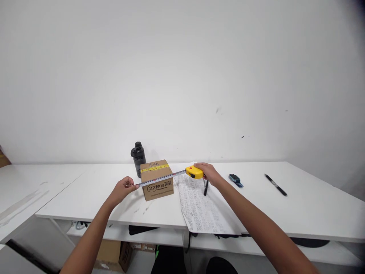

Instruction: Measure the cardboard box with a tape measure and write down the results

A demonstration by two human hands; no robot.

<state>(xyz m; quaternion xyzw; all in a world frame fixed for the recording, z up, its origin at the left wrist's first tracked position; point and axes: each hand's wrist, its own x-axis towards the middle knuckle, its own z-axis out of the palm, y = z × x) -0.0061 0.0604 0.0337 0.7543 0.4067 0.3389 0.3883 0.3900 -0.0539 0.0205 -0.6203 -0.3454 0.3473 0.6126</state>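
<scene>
A yellow tape measure [194, 172] is in my right hand [207, 172], its fingers wrapped round the right side of the case. The numbered blade runs out to the left, slanting along the top front edge of a small cardboard box [157, 188]. My left hand [127, 187] pinches the free end of the blade, just past the box's left side. Yellow tape crosses the top of the box, and dark printing marks its front. Whether the blade touches the box, I cannot tell.
A black bottle [138, 158] stands behind the box. Handwritten paper [199, 209] lies to the right, with a black pen [205, 188] on it. Farther right are a dark wristwatch-like object [235, 180] and another pen [275, 185]. A larger carton [110, 255] sits under the white table [114, 219].
</scene>
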